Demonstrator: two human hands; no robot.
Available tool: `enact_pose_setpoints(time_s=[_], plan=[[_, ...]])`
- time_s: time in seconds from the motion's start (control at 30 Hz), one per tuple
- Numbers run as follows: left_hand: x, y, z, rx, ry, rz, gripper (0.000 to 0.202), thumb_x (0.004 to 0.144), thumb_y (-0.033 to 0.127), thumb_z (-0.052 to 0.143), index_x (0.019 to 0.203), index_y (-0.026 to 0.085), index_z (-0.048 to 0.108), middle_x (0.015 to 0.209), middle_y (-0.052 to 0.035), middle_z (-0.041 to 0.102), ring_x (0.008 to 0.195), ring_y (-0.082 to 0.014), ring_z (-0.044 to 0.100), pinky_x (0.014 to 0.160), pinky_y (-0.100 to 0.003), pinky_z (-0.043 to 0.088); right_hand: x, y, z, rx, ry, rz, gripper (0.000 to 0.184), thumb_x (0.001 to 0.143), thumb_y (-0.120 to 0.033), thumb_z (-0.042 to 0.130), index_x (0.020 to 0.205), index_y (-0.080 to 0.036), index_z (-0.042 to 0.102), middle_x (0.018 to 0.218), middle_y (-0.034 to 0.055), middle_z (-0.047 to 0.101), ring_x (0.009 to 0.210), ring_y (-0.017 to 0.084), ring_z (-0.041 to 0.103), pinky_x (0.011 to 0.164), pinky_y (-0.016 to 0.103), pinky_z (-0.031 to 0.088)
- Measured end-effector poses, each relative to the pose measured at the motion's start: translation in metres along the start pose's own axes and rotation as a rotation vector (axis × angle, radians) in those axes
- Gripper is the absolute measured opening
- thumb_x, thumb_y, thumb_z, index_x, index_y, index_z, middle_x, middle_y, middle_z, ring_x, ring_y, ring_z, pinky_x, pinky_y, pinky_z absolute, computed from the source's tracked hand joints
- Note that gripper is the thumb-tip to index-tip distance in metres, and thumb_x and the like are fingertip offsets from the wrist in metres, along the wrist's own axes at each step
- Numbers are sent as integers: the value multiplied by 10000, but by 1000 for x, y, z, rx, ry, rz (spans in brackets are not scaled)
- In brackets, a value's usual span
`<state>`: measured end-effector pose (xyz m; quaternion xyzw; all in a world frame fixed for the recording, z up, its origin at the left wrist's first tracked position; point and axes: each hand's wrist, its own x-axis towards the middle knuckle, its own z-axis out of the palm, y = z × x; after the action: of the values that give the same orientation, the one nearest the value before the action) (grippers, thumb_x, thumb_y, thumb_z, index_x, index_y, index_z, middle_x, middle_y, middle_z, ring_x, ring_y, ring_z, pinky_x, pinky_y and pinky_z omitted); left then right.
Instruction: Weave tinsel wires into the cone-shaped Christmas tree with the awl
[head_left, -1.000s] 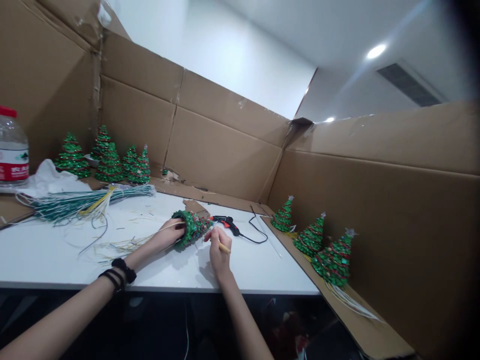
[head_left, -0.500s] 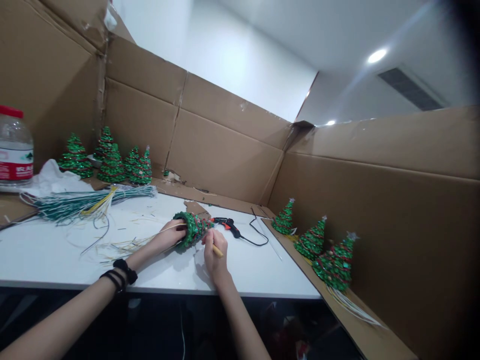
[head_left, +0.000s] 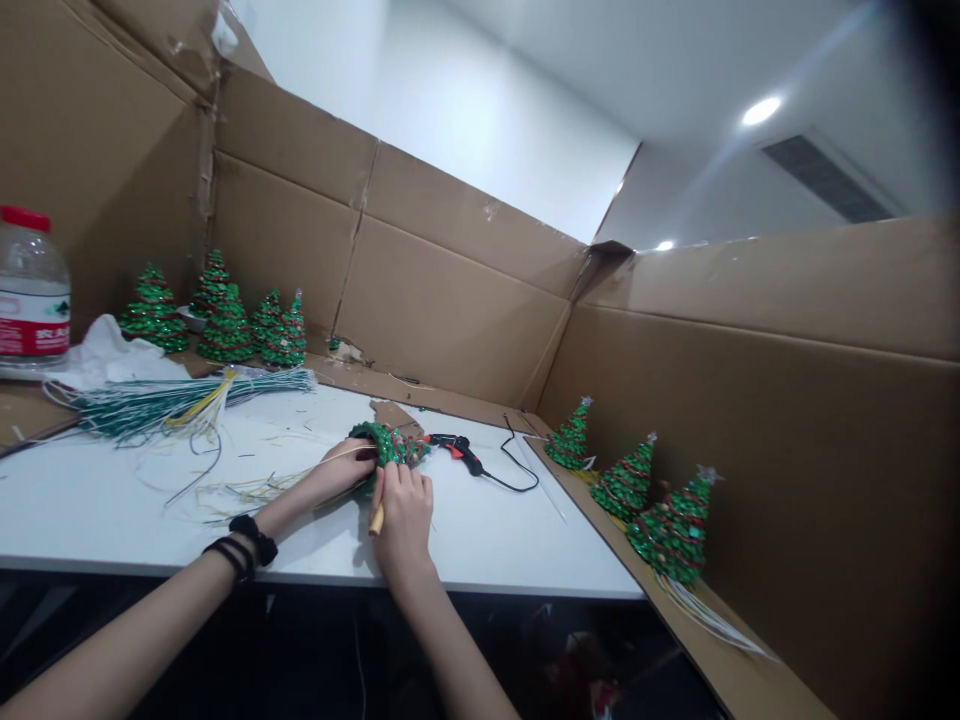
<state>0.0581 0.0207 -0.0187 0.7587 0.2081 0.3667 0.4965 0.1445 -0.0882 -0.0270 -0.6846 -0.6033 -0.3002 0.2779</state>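
Note:
A small green Christmas tree (head_left: 390, 443) with red trim lies on its side above the white table, its hollow base toward the left. My left hand (head_left: 347, 464) reaches into that base and holds the tree; its fingertips are hidden inside. My right hand (head_left: 406, 505) is closed around a tool with a short wooden handle (head_left: 376, 521), its knuckles against the tree's near side. The tool's working end is hidden. Thin yellow and white wires (head_left: 262, 488) trail beside my left wrist. Just past the tree's tip lies a black and orange glue gun (head_left: 457, 450).
A bundle of green and white wires (head_left: 142, 408) lies at the left. Several finished trees (head_left: 227, 328) stand at the back left, and three more (head_left: 624, 480) line the right. A red-capped jar (head_left: 34, 300) stands far left. Cardboard walls (head_left: 465, 270) enclose the table.
My right hand with the wooden-handled tool has moved left along the tree, from near its tip to close to its base. The left hand stays in the base.

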Motion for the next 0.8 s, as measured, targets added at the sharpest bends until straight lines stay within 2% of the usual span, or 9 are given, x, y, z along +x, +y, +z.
enact_pose_setpoints(time_s=[0.1, 0.27, 0.5, 0.67, 0.8], plan=[[-1, 2, 1, -19, 15, -30, 200, 649, 300, 611, 743, 164, 725, 847, -90, 729, 915, -293, 615, 824, -354, 480, -3, -2, 5, -6, -13, 37, 278, 942, -170, 337, 775, -186, 559, 749, 80, 590, 707, 225, 503, 662, 345, 351], [0, 3, 0, 20, 16, -5, 186, 645, 281, 602, 716, 159, 722, 827, -95, 728, 875, -282, 622, 791, -341, 487, -5, -2, 11, -10, -2, 64, 276, 941, -168, 337, 773, -185, 556, 759, 80, 576, 701, 226, 490, 652, 346, 366], [6, -7, 4, 31, 48, -31, 224, 646, 278, 560, 729, 142, 718, 806, -84, 730, 840, -274, 628, 760, -344, 488, -5, -2, 20, 20, 18, 90, 234, 929, -159, 351, 797, -179, 543, 768, 91, 556, 713, 229, 486, 643, 348, 391], [14, -14, 7, 51, 54, -62, 203, 629, 284, 566, 676, 150, 711, 742, -74, 727, 795, -272, 628, 724, -339, 485, -5, -1, 19, -2, -12, 93, 166, 914, -139, 407, 824, -174, 543, 798, 98, 559, 739, 236, 493, 659, 354, 393], [14, -12, 5, 164, 28, -21, 226, 665, 296, 544, 697, 158, 720, 800, -94, 737, 795, -282, 628, 718, -344, 475, -3, -3, 15, -62, -35, 83, 94, 892, -147, 474, 835, -171, 546, 809, 104, 576, 744, 240, 492, 649, 356, 385]])
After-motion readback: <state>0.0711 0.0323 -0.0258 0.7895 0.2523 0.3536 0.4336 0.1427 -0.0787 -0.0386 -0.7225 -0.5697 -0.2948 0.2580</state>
